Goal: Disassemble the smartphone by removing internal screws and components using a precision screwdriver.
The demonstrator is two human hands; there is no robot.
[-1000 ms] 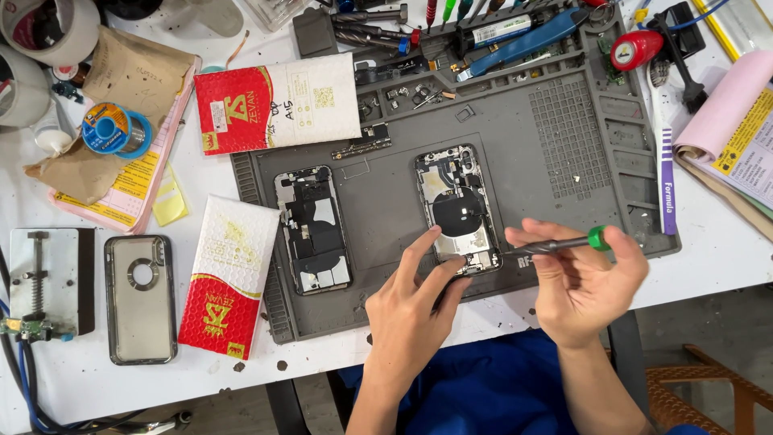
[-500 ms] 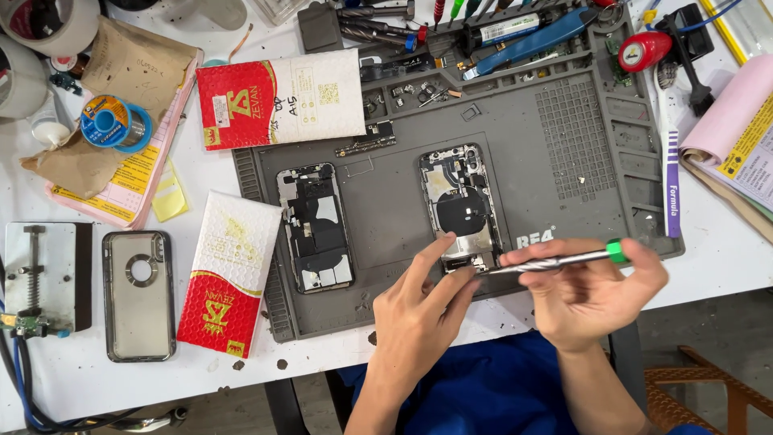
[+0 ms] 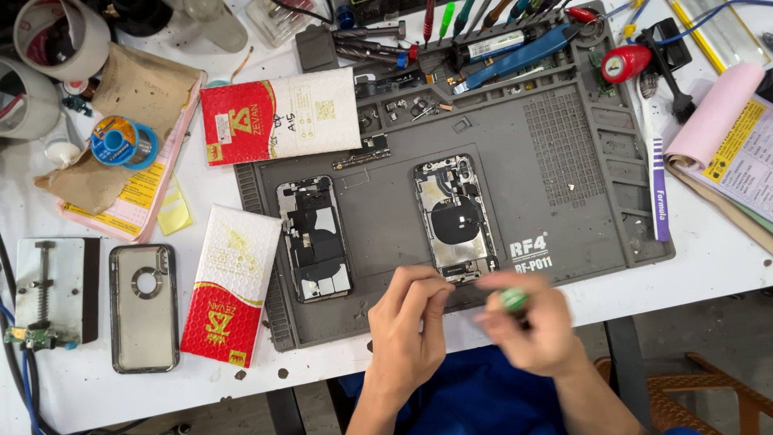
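Two opened phones on the grey mat [image 3: 555,201]: one phone [image 3: 456,217] near the mat's middle, the other phone [image 3: 314,238] toward its left side. Both lie flat with their backs off, well apart from each other.

The left hand [image 3: 407,330] sits at the mat's front edge, fingers curled and pinched together just below the middle phone's bottom end; can't tell if there's something tiny between them. The right hand [image 3: 527,326] is right beside it, off the mat's front edge, blurred, closed around a screwdriver [image 3: 512,300] with a green cap. The tip isn't visible.

Two red-and-white padded envelopes: one envelope [image 3: 278,114] touching the mat's top left corner, the second envelope [image 3: 229,286] against its left edge. One clear case [image 3: 144,308] lies further left of the mat.
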